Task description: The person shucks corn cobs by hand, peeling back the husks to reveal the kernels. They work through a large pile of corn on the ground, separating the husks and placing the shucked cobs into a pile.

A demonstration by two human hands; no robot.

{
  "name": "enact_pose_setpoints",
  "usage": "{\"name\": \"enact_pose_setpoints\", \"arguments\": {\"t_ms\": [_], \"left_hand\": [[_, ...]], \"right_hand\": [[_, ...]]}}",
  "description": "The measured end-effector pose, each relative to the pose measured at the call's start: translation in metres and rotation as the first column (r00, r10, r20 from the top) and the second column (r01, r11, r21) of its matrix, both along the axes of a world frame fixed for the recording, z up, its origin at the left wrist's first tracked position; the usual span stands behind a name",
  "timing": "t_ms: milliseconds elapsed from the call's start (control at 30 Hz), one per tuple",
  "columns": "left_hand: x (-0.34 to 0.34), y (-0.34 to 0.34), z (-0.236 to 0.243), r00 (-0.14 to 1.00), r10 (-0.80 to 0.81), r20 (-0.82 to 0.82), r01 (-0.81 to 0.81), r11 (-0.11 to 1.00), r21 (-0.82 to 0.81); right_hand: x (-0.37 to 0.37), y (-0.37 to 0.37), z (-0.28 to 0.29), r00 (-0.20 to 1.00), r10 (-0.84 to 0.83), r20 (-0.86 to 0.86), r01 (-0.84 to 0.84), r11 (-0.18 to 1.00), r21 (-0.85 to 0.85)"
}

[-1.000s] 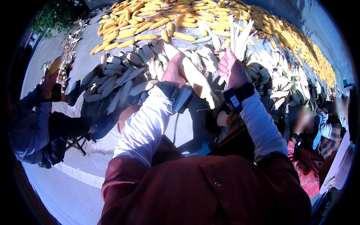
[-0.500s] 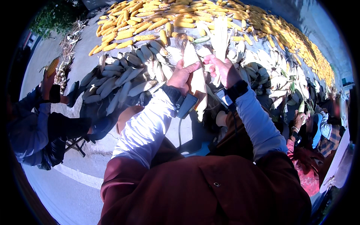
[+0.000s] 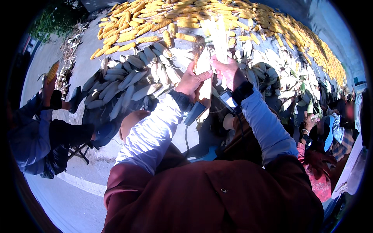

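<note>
My left hand is closed around an ear of corn in its pale husk, the thumb laid along its side. Brown silk sticks out at the ear's far end. Close beside it, my right hand has its fingers closed on whitish husk leaves, which stand up beyond the fingers. Whether these leaves are still joined to the ear cannot be made out. Beneath and beyond both hands lie unpeeled ears and loose pale husks.
Bare yellow cobs spread across the ground at the back. A person on the left holds a yellow cob. Another person's hand is at the right among husks. A folding stool stands at left.
The held ear has turned slightly and its silk end shows more. The husk leaves in my right hand have shifted left, closer to the ear. Both hands stay close together.
</note>
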State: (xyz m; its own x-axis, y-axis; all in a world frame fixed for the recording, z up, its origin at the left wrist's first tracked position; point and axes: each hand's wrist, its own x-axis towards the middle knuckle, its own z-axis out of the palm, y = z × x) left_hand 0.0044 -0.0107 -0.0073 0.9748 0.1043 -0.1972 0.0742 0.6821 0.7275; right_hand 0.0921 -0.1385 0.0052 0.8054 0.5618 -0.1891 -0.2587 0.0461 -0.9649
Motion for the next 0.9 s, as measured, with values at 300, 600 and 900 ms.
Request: {"name": "enact_pose_setpoints", "arguments": {"t_ms": [300,600,900], "left_hand": [[-0.002,-0.005,-0.001,0.998,-0.041,-0.044,0.042,0.999,0.014],[-0.003,-0.006,-0.002,0.996,-0.079,-0.035,0.082,0.993,0.088],[-0.003,-0.007,0.004,0.996,-0.091,-0.022,0.092,0.991,0.093]], "right_hand": [[-0.002,0.001,0.005,0.992,-0.019,-0.127,0.03,0.996,0.08],[0.007,-0.002,-0.006,0.993,0.03,-0.113,-0.014,0.99,0.139],[0.0,-0.004,0.003,0.996,0.089,-0.028,-0.087,0.995,0.053]]}}
